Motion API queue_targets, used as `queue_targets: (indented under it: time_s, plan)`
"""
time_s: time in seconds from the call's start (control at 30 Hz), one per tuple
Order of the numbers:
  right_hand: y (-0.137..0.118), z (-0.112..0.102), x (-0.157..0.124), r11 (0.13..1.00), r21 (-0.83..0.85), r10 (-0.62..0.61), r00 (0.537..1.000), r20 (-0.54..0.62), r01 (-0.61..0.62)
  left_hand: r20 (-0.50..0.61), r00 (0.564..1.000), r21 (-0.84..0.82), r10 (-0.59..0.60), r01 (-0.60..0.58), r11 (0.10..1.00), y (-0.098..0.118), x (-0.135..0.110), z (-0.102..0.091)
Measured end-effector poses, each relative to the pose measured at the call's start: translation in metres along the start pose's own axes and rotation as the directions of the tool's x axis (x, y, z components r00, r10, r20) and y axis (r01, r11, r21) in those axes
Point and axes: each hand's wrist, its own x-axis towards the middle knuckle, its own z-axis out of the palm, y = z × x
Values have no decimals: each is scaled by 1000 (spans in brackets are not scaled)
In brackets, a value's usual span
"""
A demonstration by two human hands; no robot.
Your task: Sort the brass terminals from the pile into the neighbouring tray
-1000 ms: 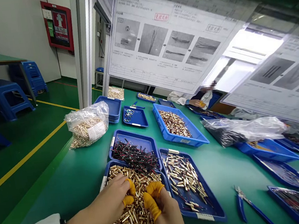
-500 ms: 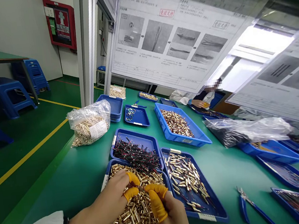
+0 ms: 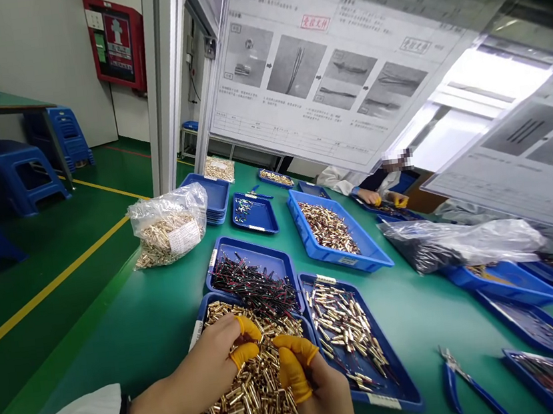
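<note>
My left hand (image 3: pixel 215 365) and my right hand (image 3: pixel 316 390) hover over a blue tray (image 3: pixel 197 331) heaped with small brass tubes (image 3: pixel 259 397). Both wear yellow finger cots. The left thumb and forefinger are pinched together at the pile, and the right fingers are curled beside them. What they pinch is too small to make out. Just behind lies a tray of red and black wires (image 3: pixel 250 284). To the right is a tray of brass pieces with wires fitted (image 3: pixel 345 329).
A bag of brass parts (image 3: pixel 168 227) stands at the left table edge. A deep blue bin of brass parts (image 3: pixel 329 227) sits further back. Blue-handled pliers (image 3: pixel 462 382) lie at right, near more trays and a plastic bag (image 3: pixel 462 241). A co-worker's hands (image 3: pixel 381 197) work opposite.
Both hands have stayed over the brass tube tray, with the fingertips drawing slightly closer together. The view has shifted a little.
</note>
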Motion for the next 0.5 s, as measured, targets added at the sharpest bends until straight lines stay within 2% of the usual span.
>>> queue_targets:
  time_s: [0.33,0.5]
  plan:
    - [5,10,-5,997,61,46,990,-132,-38,5,1000,-25,-21,21,999,-2,0,0]
    - [7,11,-4,997,61,62,992,-113,-55,5,1000,-26,2,-2,1000,-3,0,0]
